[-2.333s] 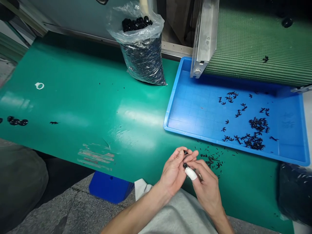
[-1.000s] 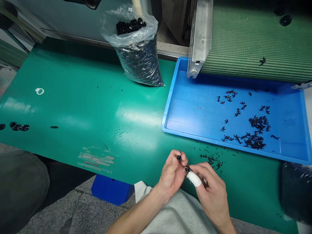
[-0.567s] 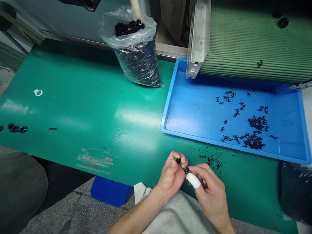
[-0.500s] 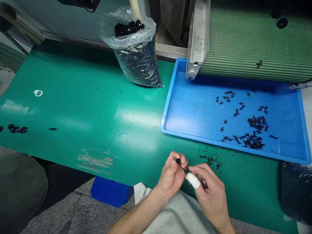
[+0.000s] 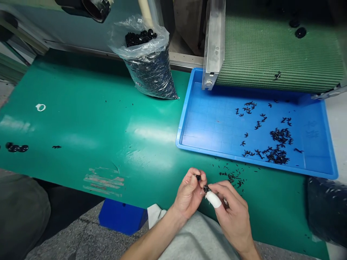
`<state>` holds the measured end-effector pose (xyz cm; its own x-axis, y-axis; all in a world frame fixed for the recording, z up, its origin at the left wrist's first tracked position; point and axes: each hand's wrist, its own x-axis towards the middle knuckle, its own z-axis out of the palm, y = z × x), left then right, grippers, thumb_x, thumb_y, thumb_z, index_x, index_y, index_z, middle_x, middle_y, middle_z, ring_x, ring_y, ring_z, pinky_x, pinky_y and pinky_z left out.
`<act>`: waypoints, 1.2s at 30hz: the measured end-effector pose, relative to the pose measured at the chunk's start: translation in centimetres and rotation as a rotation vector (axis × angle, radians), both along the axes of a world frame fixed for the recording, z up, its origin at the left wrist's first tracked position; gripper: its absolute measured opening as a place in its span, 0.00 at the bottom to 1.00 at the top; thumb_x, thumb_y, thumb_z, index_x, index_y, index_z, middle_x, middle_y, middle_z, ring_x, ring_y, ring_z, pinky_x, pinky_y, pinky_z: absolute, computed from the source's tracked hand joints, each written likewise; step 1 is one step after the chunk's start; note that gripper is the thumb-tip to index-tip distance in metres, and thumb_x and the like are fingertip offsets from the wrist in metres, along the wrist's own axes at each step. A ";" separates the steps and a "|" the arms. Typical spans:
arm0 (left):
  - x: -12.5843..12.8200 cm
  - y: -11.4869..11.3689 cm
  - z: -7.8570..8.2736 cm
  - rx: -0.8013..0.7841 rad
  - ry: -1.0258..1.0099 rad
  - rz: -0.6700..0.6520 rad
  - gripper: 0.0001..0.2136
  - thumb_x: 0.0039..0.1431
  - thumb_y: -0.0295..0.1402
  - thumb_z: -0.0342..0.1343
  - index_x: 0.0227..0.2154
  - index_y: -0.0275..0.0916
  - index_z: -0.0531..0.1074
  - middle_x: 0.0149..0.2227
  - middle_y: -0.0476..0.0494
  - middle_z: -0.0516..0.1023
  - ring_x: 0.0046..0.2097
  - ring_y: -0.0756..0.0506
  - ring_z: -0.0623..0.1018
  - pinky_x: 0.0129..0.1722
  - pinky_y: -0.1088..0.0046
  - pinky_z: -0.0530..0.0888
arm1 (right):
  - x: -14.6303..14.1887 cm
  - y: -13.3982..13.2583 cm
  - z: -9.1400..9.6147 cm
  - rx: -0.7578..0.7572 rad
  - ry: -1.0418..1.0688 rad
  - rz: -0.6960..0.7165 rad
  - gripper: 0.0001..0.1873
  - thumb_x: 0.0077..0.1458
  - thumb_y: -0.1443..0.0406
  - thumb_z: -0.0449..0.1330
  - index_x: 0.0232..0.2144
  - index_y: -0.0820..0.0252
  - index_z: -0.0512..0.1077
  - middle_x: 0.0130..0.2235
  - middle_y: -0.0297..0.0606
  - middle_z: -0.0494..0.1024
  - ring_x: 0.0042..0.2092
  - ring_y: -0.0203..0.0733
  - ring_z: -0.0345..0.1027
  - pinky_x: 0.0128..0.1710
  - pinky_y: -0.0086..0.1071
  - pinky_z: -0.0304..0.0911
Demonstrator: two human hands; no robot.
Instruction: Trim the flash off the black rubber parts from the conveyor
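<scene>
Close together over the table's front edge, my two hands each pinch a small black plastic part. My left hand has one black part between thumb and index finger. White tape wraps the thumb of my right hand, which grips another small black part near my left fingertips. The exact shape of both parts is too small to make out. Just beyond my right hand, a scatter of tiny black scraps lies on the green table.
A blue tray with branched black scraps stands beneath a green conveyor belt. Behind the table's middle leans an open clear bag full of black parts. Black round parts and a white ring lie left. Another dark bag is right.
The camera view has shifted slightly, so the table, tray and bag sit a little further left. Both hands keep their pinch on the small black parts, almost unmoved.
</scene>
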<state>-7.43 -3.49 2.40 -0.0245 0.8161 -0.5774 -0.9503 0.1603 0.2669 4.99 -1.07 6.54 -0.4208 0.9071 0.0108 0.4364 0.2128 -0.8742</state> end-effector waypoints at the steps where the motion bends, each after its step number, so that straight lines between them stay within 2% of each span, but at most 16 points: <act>1: -0.1 -0.1 0.1 0.012 0.014 -0.043 0.16 0.47 0.41 0.67 0.32 0.39 0.69 0.32 0.50 0.69 0.27 0.55 0.63 0.24 0.79 0.59 | 0.1 0.0 0.0 0.008 0.001 0.000 0.13 0.57 0.74 0.53 0.40 0.54 0.72 0.35 0.34 0.73 0.33 0.32 0.68 0.27 0.24 0.64; 4: -0.5 -0.5 0.5 0.028 0.045 -0.210 0.13 0.51 0.39 0.65 0.33 0.38 0.70 0.33 0.48 0.71 0.25 0.57 0.63 0.21 0.80 0.55 | 0.3 0.0 0.1 0.026 -0.002 -0.008 0.13 0.58 0.73 0.53 0.41 0.54 0.71 0.35 0.34 0.72 0.33 0.31 0.68 0.28 0.23 0.64; 6: -0.6 -0.9 0.6 0.019 0.067 -0.301 0.13 0.52 0.40 0.63 0.33 0.37 0.70 0.28 0.49 0.69 0.23 0.56 0.62 0.20 0.80 0.52 | 0.4 -0.1 0.1 0.033 -0.008 -0.017 0.12 0.58 0.73 0.53 0.40 0.54 0.71 0.36 0.33 0.73 0.34 0.31 0.68 0.29 0.23 0.64; 8: -0.6 -1.3 0.8 0.023 0.103 -0.345 0.15 0.51 0.43 0.64 0.33 0.37 0.69 0.21 0.52 0.65 0.22 0.56 0.60 0.19 0.80 0.50 | 0.5 -0.3 0.3 0.043 -0.017 -0.022 0.12 0.58 0.72 0.53 0.40 0.54 0.72 0.36 0.33 0.73 0.34 0.32 0.68 0.30 0.23 0.64; 10: -0.5 -1.6 0.9 0.045 0.145 -0.366 0.17 0.50 0.44 0.64 0.33 0.36 0.69 0.19 0.54 0.63 0.21 0.57 0.58 0.20 0.80 0.49 | 0.7 -0.6 0.5 0.049 -0.027 -0.021 0.11 0.58 0.71 0.53 0.40 0.54 0.72 0.36 0.34 0.73 0.34 0.32 0.68 0.31 0.24 0.64; 14: -0.3 -2.1 1.3 0.058 0.211 -0.374 0.19 0.46 0.44 0.67 0.33 0.35 0.70 0.19 0.55 0.61 0.21 0.58 0.55 0.20 0.80 0.47 | 1.2 -1.1 0.8 0.011 -0.051 -0.006 0.11 0.59 0.70 0.52 0.40 0.54 0.71 0.36 0.34 0.73 0.34 0.33 0.68 0.31 0.25 0.65; 17: -0.1 -2.3 1.6 0.063 0.193 -0.350 0.16 0.47 0.41 0.67 0.32 0.35 0.71 0.24 0.51 0.67 0.20 0.59 0.55 0.19 0.80 0.46 | 2.3 -1.5 0.7 -0.020 -0.086 -0.002 0.14 0.60 0.69 0.50 0.45 0.53 0.69 0.37 0.34 0.73 0.35 0.34 0.69 0.32 0.26 0.66; 19: 0.0 -2.5 1.8 0.080 0.178 -0.340 0.14 0.49 0.39 0.66 0.32 0.34 0.72 0.29 0.48 0.70 0.21 0.59 0.57 0.19 0.80 0.47 | 3.1 -1.9 0.5 0.004 -0.123 -0.011 0.18 0.61 0.69 0.47 0.51 0.53 0.65 0.40 0.36 0.74 0.38 0.35 0.70 0.36 0.28 0.68; 22: 0.3 -2.9 2.1 0.094 0.185 -0.340 0.13 0.50 0.38 0.65 0.32 0.34 0.73 0.30 0.46 0.71 0.23 0.59 0.60 0.20 0.80 0.49 | 4.2 -2.5 0.5 0.052 -0.170 0.016 0.23 0.60 0.71 0.45 0.56 0.53 0.60 0.44 0.39 0.74 0.44 0.38 0.71 0.43 0.32 0.69; 26: 0.8 -3.3 2.2 0.082 0.197 -0.305 0.16 0.49 0.37 0.66 0.39 0.36 0.75 0.31 0.45 0.71 0.25 0.57 0.62 0.20 0.80 0.52 | 4.7 -3.5 1.0 0.084 -0.232 0.096 0.27 0.58 0.73 0.43 0.59 0.53 0.58 0.47 0.42 0.73 0.47 0.39 0.71 0.44 0.35 0.71; 32: 1.2 -3.9 2.9 0.099 0.277 -0.273 0.13 0.51 0.36 0.65 0.38 0.36 0.75 0.33 0.44 0.72 0.29 0.55 0.68 0.24 0.80 0.59 | 4.5 -4.7 1.3 0.167 -0.340 0.070 0.27 0.57 0.75 0.42 0.59 0.59 0.57 0.44 0.43 0.78 0.40 0.41 0.75 0.36 0.34 0.72; 36: 1.3 -4.2 3.0 0.103 0.355 -0.272 0.13 0.52 0.37 0.64 0.38 0.36 0.73 0.33 0.45 0.72 0.29 0.55 0.68 0.26 0.79 0.62 | 4.2 -5.1 1.7 0.238 -0.441 0.097 0.24 0.53 0.77 0.43 0.49 0.58 0.66 0.40 0.40 0.78 0.37 0.42 0.74 0.33 0.34 0.68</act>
<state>-6.16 -7.72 5.44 0.0172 0.8729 -0.4876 -0.7241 0.3472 0.5960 9.16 -6.15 8.21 -0.5137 0.8578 0.0147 0.7215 0.4412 -0.5337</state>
